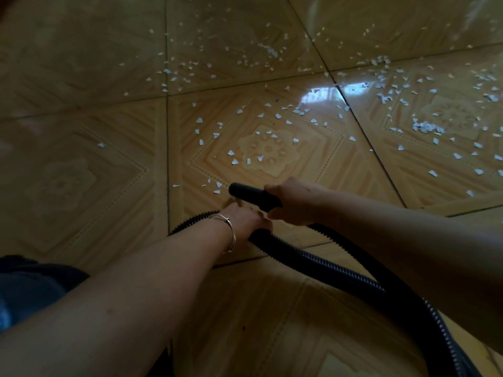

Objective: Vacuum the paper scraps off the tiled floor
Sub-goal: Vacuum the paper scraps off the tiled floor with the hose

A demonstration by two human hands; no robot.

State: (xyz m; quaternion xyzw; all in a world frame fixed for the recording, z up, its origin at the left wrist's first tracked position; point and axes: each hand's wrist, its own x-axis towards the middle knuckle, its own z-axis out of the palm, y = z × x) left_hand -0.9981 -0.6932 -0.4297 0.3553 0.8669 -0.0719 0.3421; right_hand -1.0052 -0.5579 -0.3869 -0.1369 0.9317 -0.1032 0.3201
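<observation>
**Nozzle low among scattered scraps**

Head view: white, jagged paper scraps [246,160] lie strewn over the glossy, patterned tan floor [81,186]. They are thickest toward the far right, and a few lie just beside the mouth of the smooth black nozzle [242,192]. The right hand [292,204] curls round that nozzle. The left hand [245,219], with a thin metal bracelet [230,235] on its wrist, closes on the ribbed black hose [326,268], which trails off to the lower right. Dark grout lines cross the tiles. The left tile carries a single scrap.
</observation>
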